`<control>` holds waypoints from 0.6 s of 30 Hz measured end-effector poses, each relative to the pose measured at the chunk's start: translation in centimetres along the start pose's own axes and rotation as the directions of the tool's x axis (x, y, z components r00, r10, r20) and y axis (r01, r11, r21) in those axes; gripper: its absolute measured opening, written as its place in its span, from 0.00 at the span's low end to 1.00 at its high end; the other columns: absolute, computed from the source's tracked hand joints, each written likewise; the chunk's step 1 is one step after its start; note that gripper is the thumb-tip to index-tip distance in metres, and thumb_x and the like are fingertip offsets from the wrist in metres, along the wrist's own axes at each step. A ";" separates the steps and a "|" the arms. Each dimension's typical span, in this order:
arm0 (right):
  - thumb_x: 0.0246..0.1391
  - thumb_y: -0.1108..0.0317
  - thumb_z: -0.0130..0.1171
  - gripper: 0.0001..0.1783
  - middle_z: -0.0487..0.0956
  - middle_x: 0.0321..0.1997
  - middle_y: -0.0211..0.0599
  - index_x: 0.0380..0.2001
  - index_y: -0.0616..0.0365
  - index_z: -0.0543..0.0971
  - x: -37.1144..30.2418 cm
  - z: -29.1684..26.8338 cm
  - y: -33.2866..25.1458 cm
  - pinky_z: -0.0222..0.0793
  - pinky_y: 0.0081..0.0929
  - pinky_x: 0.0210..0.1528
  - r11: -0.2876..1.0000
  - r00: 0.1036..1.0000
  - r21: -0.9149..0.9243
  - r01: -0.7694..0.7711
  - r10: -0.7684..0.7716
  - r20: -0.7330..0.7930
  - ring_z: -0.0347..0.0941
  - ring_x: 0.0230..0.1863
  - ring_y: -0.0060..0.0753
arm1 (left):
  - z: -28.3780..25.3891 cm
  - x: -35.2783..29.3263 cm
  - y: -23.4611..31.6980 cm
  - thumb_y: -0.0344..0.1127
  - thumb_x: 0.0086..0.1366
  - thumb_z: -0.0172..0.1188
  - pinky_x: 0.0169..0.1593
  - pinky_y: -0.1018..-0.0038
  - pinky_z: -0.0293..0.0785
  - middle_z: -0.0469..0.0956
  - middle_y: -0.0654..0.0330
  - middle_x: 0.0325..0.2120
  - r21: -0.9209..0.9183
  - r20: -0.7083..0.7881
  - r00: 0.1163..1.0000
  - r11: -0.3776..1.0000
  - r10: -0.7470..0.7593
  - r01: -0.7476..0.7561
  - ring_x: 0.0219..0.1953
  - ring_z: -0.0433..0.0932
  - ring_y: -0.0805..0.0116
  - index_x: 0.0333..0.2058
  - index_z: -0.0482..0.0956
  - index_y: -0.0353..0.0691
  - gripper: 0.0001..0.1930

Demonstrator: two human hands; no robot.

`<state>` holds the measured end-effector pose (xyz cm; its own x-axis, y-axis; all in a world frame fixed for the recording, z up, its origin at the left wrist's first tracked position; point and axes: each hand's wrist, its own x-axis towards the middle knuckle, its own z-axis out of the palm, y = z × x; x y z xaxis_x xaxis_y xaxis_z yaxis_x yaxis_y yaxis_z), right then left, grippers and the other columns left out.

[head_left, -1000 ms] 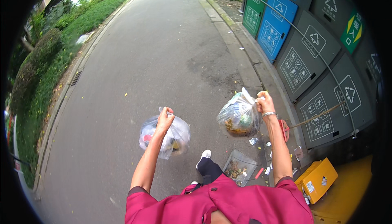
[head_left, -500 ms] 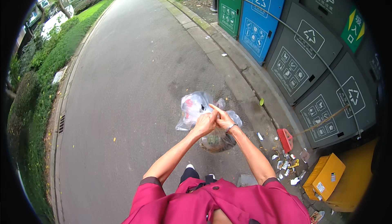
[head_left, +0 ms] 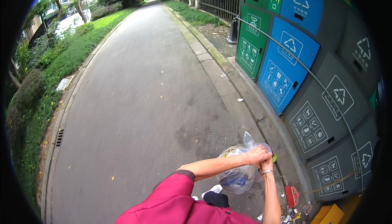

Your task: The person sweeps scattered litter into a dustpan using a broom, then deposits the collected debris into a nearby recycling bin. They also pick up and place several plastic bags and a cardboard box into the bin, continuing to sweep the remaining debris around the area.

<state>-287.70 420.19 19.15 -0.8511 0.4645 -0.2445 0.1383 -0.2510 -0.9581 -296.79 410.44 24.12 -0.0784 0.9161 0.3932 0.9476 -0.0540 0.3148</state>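
A clear plastic bag (head_left: 237, 183) stuffed with rubbish hangs or rests just above the road, to the right of my feet. My left hand (head_left: 257, 155) is closed round its gathered neck, with my arm reaching across from the left. Right beside it, touching it, my right hand (head_left: 266, 163) is closed on the same gathered plastic; a band circles that wrist. A loose flap of the bag sticks up beyond my fingers. My knuckles hide how the plastic is twisted.
Along the right stand green, blue (head_left: 289, 60) and grey waste bins (head_left: 314, 128) behind a metal rail. A red broom (head_left: 292, 196) lies near scattered litter (head_left: 292, 216) and a yellow box (head_left: 326, 215). A kerb and hedge (head_left: 24, 158) border the road's left side.
My hands and the bag have moved to the right, toward the bins. The view has turned up and left, and my left arm now stretches across my body.
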 end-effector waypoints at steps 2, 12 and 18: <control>0.52 0.70 0.57 0.05 0.71 0.24 0.24 0.31 0.56 0.72 4.1 -1.6 -0.4 0.55 0.18 0.14 1.000 1.000 0.002 0.008 -0.008 -0.010 0.63 0.18 0.15 | -0.8 2.8 -3.5 0.30 0.40 0.62 0.35 0.63 0.68 0.72 0.55 0.22 -0.036 -0.007 0.999 0.998 0.047 -0.047 0.31 0.74 0.53 0.31 0.66 0.40 0.17; 0.58 0.70 0.47 0.08 0.66 0.17 0.27 0.27 0.64 0.68 23.2 -0.6 -6.2 0.51 0.18 0.12 0.990 0.970 -0.014 0.138 -0.138 -0.199 0.55 0.13 0.14 | -4.2 13.0 -20.3 0.28 0.47 0.56 0.37 0.58 0.66 0.62 0.47 0.34 -0.236 -0.139 0.990 0.972 -0.027 -0.007 0.38 0.68 0.49 0.32 0.61 0.36 0.15; 0.56 0.72 0.48 0.03 0.61 0.15 0.22 0.29 0.59 0.70 28.2 -8.5 -9.4 0.53 0.15 0.10 0.990 0.891 -0.027 0.140 -0.137 -0.432 0.53 0.12 0.12 | -12.9 14.1 -36.6 0.24 0.48 0.50 0.39 0.59 0.64 0.63 0.48 0.33 -0.082 -0.165 0.986 0.997 -0.010 -0.004 0.38 0.66 0.49 0.31 0.63 0.34 0.10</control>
<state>-308.69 442.84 20.05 -0.5592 0.8152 -0.1508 0.0315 -0.1609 -0.9865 -336.60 420.21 29.29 -0.1378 0.8382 0.5276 0.9194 -0.0899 0.3829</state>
